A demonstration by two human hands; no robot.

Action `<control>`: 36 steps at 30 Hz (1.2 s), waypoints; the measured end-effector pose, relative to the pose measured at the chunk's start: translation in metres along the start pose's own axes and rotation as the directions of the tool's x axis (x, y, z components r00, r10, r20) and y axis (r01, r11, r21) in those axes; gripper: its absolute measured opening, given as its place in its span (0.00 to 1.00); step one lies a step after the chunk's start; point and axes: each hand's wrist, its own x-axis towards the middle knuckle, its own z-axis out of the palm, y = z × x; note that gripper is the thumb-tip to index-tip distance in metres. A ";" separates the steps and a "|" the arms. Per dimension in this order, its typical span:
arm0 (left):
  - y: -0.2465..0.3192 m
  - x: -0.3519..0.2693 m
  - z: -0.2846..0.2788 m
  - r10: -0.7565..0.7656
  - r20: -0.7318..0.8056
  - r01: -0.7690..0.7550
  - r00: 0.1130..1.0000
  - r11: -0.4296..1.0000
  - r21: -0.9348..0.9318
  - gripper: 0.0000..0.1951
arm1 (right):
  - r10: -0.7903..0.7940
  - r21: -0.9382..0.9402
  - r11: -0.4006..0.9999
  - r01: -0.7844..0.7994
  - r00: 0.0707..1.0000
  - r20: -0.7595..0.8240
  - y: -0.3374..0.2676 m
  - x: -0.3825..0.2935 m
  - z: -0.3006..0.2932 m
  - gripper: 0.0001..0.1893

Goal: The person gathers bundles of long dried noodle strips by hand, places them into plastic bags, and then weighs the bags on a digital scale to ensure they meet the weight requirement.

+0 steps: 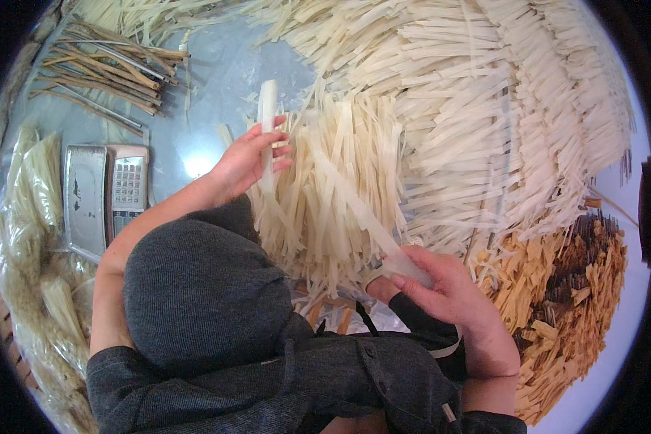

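My left hand [249, 154] is raised over the left edge of a heap of pale, flat, dried-looking strips [352, 141]. Between its thumb and fingers stands a whitish strip or small bundle [268, 106], its upper end pointing away from me. Lower right, my right hand [439, 285] grips the near end of a broad translucent strip [358, 209]. That strip slants up and left across the heap, and its far end is blurred. Both hands are apart. What exactly the strips are made of I cannot tell.
Layered pale strips [455, 119] cover the far right. Brown strips [580, 320] lie at lower right. To the left are a digital scale [89, 200], thin sticks and metal rods [114, 70], and clear plastic bags of pale strands [32, 233]. My grey-clad knee [200, 287] rises in front.
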 end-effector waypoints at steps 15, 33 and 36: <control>0.060 -0.020 0.005 0.213 0.259 -0.161 0.942 0.965 -0.209 0.12 | -0.052 0.030 0.998 0.054 0.998 -0.042 -0.001 -0.015 -0.067 0.27; -0.029 0.019 -0.011 -0.148 -0.180 0.222 0.972 0.823 0.523 0.46 | 0.040 0.002 0.999 -0.045 0.860 -0.508 0.149 0.217 -0.024 0.53; -0.049 0.023 -0.083 0.088 -0.151 0.029 0.985 0.769 0.638 0.48 | 0.173 0.054 0.984 -0.171 0.828 -0.533 0.193 0.217 -0.023 0.56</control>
